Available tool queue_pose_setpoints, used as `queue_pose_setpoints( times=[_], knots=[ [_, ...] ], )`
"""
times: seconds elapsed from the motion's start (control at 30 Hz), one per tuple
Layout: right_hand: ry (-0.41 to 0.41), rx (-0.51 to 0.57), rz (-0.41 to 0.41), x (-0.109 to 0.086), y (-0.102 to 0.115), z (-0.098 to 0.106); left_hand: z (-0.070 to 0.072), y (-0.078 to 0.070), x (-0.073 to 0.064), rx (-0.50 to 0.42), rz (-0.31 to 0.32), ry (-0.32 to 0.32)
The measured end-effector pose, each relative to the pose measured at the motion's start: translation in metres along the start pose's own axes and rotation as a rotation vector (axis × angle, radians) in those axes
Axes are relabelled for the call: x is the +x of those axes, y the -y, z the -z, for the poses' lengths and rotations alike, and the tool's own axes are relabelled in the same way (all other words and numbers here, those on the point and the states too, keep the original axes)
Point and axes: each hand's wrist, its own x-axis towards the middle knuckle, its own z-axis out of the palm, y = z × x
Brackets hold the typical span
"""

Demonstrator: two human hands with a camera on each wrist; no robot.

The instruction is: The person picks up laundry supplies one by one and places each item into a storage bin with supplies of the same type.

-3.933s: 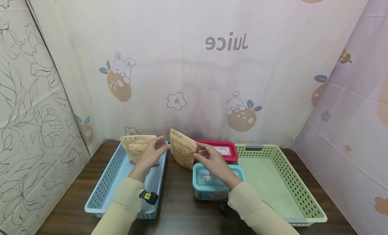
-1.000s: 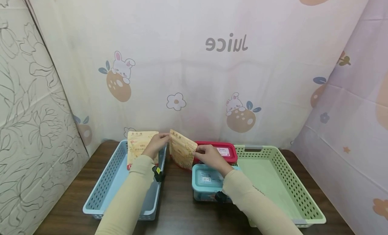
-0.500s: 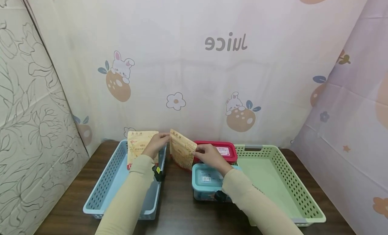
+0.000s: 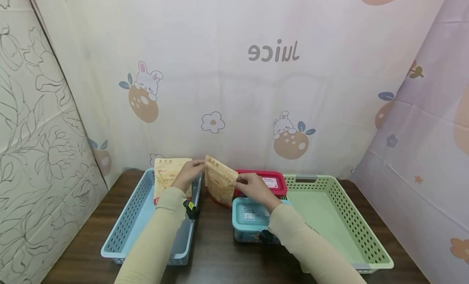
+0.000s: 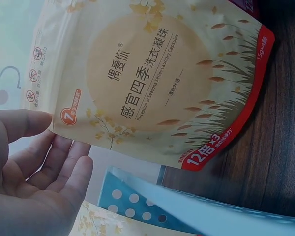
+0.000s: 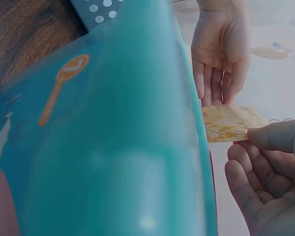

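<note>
Between both hands a cream laundry capsule pouch [image 4: 220, 179] with a red bottom edge stands over the table. In the left wrist view, thumb and fingers of my left hand [image 5: 39, 172] pinch one upper edge of this pouch [image 5: 147, 83]. My right hand [image 4: 254, 189] pinches the opposite edge; the right wrist view shows its thumb [image 6: 275, 135] on top and fingers beneath. A second cream pouch [image 4: 166, 174] stands upright in the blue basket [image 4: 124, 221], partly covered by my left hand [image 4: 188, 174].
A teal-lidded box [image 4: 253, 231] sits below my right hand, its side filling much of the right wrist view. Behind it is a red-lidded box [image 4: 281, 188]. A pale green basket [image 4: 326, 214] stands at the right; a patterned curtain [image 4: 234, 92] hangs behind the table.
Since the oldest frame, my left hand has moved right and taken hold of the pouch's edge, and the pouch in the blue basket has straightened. Over the last second almost nothing moves.
</note>
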Motion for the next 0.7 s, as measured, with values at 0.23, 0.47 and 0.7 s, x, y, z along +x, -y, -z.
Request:
queue_pose_setpoints(
  times=[0.23, 0.47, 0.7],
  knots=[
    [-0.027, 0.015, -0.007, -0.001, 0.001, 0.003, 0.000, -0.004, -0.002, -0.011, -0.004, -0.007],
    [-0.073, 0.054, 0.006, -0.003, 0.005, 0.006, 0.000, -0.010, -0.004, -0.028, 0.000, -0.045],
    [-0.120, 0.092, 0.027, -0.005, 0.010, 0.010, 0.000, -0.017, -0.007, -0.098, -0.039, -0.046]
  ],
)
